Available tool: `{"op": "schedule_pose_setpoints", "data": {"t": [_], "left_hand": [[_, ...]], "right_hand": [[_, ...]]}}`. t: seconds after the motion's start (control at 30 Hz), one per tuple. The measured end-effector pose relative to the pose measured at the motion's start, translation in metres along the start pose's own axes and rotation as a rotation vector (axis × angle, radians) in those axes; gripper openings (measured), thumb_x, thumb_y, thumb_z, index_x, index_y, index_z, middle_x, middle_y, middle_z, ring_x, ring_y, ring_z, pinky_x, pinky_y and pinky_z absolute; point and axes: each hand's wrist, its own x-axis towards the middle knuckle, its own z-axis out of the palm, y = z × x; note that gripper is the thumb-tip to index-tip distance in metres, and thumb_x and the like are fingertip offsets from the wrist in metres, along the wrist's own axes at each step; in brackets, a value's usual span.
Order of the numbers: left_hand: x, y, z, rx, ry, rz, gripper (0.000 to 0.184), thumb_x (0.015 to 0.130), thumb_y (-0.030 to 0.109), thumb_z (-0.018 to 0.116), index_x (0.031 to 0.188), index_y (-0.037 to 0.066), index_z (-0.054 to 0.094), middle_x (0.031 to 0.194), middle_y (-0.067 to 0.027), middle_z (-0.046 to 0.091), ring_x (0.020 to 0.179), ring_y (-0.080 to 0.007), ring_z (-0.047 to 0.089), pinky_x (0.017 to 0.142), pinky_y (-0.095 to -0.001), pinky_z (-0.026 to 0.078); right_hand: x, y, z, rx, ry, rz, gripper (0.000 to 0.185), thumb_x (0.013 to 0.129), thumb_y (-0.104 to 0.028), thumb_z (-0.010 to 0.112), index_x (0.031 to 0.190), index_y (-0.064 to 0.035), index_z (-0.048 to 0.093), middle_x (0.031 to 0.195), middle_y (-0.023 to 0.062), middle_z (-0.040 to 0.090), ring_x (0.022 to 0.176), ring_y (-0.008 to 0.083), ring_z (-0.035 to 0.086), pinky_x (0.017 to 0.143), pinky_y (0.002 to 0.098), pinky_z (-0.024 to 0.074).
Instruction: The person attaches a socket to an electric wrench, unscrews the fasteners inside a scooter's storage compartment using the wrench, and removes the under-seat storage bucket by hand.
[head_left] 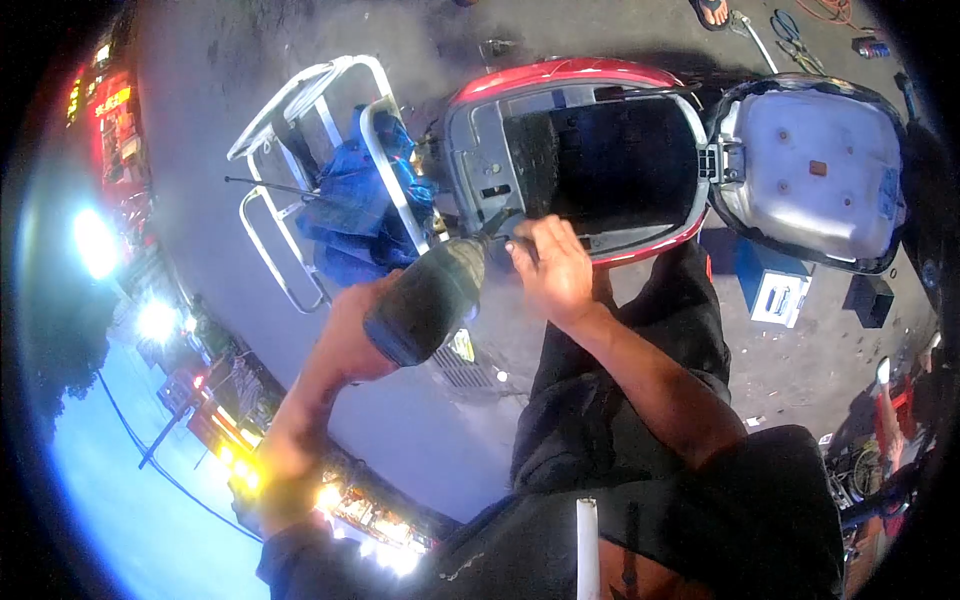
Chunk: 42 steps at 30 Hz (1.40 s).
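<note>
My left hand [360,325] is wrapped round a dark power driver [422,300] with a worn, olive-coloured nose. The tool's tip points at the near left rim of the scooter's open underseat storage box [485,150], which has red body panels around it. Right beside the tip is my right hand [555,265], its thumb and fingers pinched together over the rim. Whatever lies between those fingers is too small to make out. The scooter's seat [815,165] is swung open on its hinge to the right, underside up.
A white metal rear rack [385,165] with a blue cloth [355,210] stands left of the storage box. A blue-and-white box [775,285] and a black box [868,300] lie on the ground at right. Pliers [790,35] lie top right, near a person's foot [713,12].
</note>
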Motion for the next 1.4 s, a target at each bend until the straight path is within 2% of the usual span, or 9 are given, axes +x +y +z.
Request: {"op": "schedule_pose_setpoints", "data": {"t": [0.03,0.23,0.53,0.63,0.7,0.77,0.97,1.23,1.4], "left_hand": [[0.003,-0.002,0.0,-0.018,0.017,0.031,0.042,0.066,0.032,0.075,0.098,0.011,0.059,0.081,-0.0142,0.065,0.08,-0.0394,0.062,0.069,-0.0417,0.049],[0.002,-0.008,0.013,-0.115,0.072,0.06,0.043,0.064,0.028,0.075,0.101,0.011,0.061,0.082,-0.0155,0.065,0.081,-0.0397,0.062,0.069,-0.0419,0.049],[-0.004,-0.013,0.01,-0.098,0.055,-0.054,0.05,0.063,0.026,0.076,0.108,0.012,0.061,0.082,-0.0157,0.066,0.081,-0.0399,0.062,0.07,-0.0425,0.05],[-0.006,-0.012,0.012,-0.159,0.062,-0.043,0.053,0.063,0.025,0.076,0.112,0.011,0.06,0.083,-0.0153,0.066,0.082,-0.038,0.064,0.073,-0.0435,0.049],[-0.007,-0.015,0.013,-0.059,0.144,0.133,0.054,0.064,0.025,0.076,0.113,0.011,0.06,0.084,-0.0151,0.067,0.083,-0.0366,0.065,0.075,-0.044,0.049],[0.002,-0.024,0.016,0.229,0.3,0.475,0.054,0.065,0.025,0.076,0.114,0.01,0.06,0.086,-0.0149,0.067,0.084,-0.0353,0.066,0.076,-0.0442,0.049],[-0.017,-0.002,0.035,-0.221,0.208,0.078,0.052,0.064,0.025,0.077,0.111,0.007,0.061,0.088,-0.0173,0.067,0.084,-0.0391,0.064,0.074,-0.0429,0.05],[-0.026,-0.018,0.08,-0.102,0.359,0.169,0.041,0.066,0.021,0.075,0.101,0.004,0.061,0.087,-0.0166,0.067,0.084,-0.0371,0.064,0.074,-0.0422,0.05],[-0.04,-0.005,0.085,-0.273,0.382,0.196,0.032,0.071,0.012,0.07,0.1,0.003,0.062,0.095,-0.0163,0.065,0.091,-0.0351,0.061,0.081,-0.0401,0.047]], "right_hand": [[0.006,0.003,0.002,-0.034,-0.055,0.035,0.023,0.076,-0.012,0.07,0.094,-0.0047,0.058,0.093,0.011,0.057,0.089,0.0321,0.054,0.077,0.0401,0.0463],[0.015,0.023,0.022,0.035,-0.041,0.026,0.03,0.075,-0.016,0.071,0.102,-0.0078,0.059,0.094,0.0102,0.053,0.089,0.0311,0.054,0.074,0.0405,0.0475],[0.02,0.018,0.026,-0.007,0.048,0.003,0.027,0.073,-0.011,0.071,0.097,-0.0067,0.059,0.087,0.0092,0.054,0.084,0.0293,0.056,0.071,0.0392,0.0483],[0.022,0.016,0.025,-0.055,0.012,-0.043,0.029,0.074,-0.017,0.071,0.1,-0.0095,0.059,0.089,0.0089,0.051,0.085,0.0294,0.055,0.066,0.0409,0.0486],[0.021,0.017,0.027,-0.075,-0.015,-0.05,0.03,0.074,-0.017,0.071,0.101,-0.0106,0.06,0.088,0.0085,0.05,0.085,0.0288,0.055,0.065,0.0406,0.049],[0.022,0.018,0.025,-0.087,-0.03,-0.071,0.03,0.074,-0.016,0.071,0.101,-0.0116,0.06,0.088,0.0081,0.05,0.084,0.0284,0.055,0.065,0.0403,0.0494],[0.022,0.016,0.024,-0.147,-0.059,-0.149,0.031,0.073,-0.014,0.071,0.102,-0.0129,0.06,0.088,0.0071,0.05,0.085,0.0275,0.055,0.066,0.0398,0.0505],[0.032,0.022,0.016,-0.213,-0.174,-0.32,0.031,0.074,-0.013,0.068,0.103,-0.0098,0.059,0.09,0.0078,0.052,0.085,0.0269,0.058,0.069,0.039,0.052],[0.03,0.022,0.012,-0.216,-0.198,-0.299,0.03,0.077,-0.014,0.066,0.105,-0.0095,0.057,0.093,0.0083,0.053,0.088,0.0277,0.059,0.07,0.0409,0.0527]]}}
